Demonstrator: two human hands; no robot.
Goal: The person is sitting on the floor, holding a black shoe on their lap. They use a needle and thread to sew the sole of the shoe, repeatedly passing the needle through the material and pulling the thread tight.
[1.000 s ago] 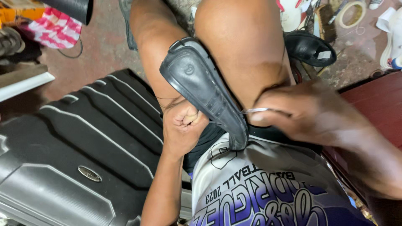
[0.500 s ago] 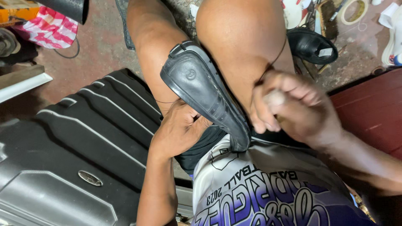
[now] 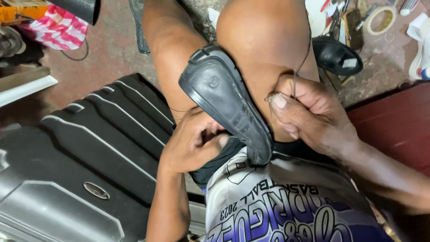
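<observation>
A black shoe (image 3: 226, 101) lies sole-up between my bare knees, its toe pointing toward my lap. My left hand (image 3: 195, 143) grips the shoe from its left side, fingers curled under the upper. To the right of the shoe my right hand (image 3: 309, 114) is closed, pinching a thin dark thread (image 3: 299, 67) that runs up over my right knee. I cannot tell whether a needle is in those fingers.
A grey hard-shell suitcase (image 3: 76, 170) lies at my left. A second black shoe (image 3: 337, 56) sits on the floor beyond my right knee, near a roll of tape (image 3: 380, 20) and small tools. A red surface (image 3: 398, 125) is at the right. A pink striped bag (image 3: 56, 29) lies far left.
My right hand has pulled away from the shoe's edge, up and to the right, drawing the thread taut. My left hand has shifted its grip under the shoe.
</observation>
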